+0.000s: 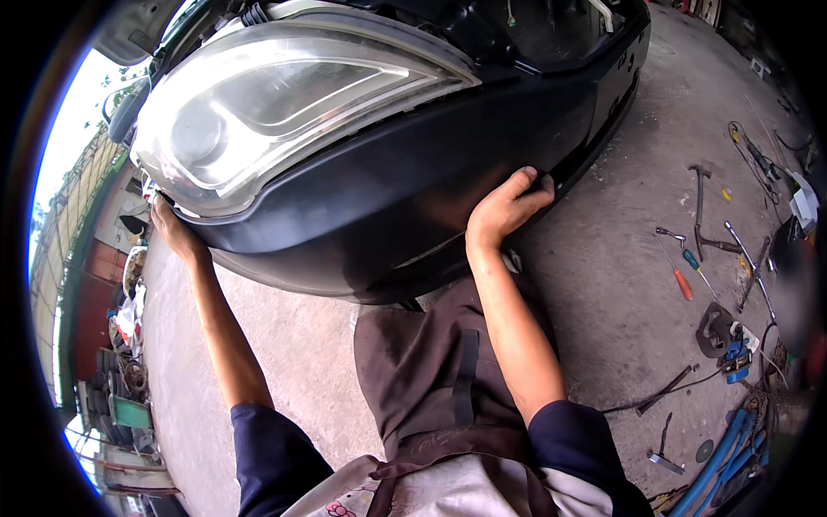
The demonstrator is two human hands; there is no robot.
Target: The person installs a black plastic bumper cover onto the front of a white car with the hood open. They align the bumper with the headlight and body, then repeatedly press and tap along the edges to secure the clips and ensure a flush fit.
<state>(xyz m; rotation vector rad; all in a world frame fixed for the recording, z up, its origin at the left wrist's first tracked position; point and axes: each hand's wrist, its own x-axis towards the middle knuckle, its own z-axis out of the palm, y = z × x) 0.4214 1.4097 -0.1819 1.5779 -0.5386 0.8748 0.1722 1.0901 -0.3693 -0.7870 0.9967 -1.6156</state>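
Note:
A black car bumper (362,215) spans the front of a car, below a large clear headlight (284,112). My left hand (175,231) grips the bumper's outer end, just under the headlight's left corner; its fingertips are partly hidden behind the edge. Farther right, my right hand (508,211) is curled against the bumper's lower part, thumb up and fingers bent in at the edge. Both forearms reach forward, spread apart. Between the headlight's lower rim and the bumper's upper edge runs a narrow dark seam.
Tools lie on the concrete floor at right: a hammer (700,202), an orange-handled screwdriver (682,284), a green-handled screwdriver (692,258), a ratchet (670,233) and a long bar (748,263). Blue hoses (711,465) and cables lie nearer. Clutter including a green box (129,414) lines the left wall.

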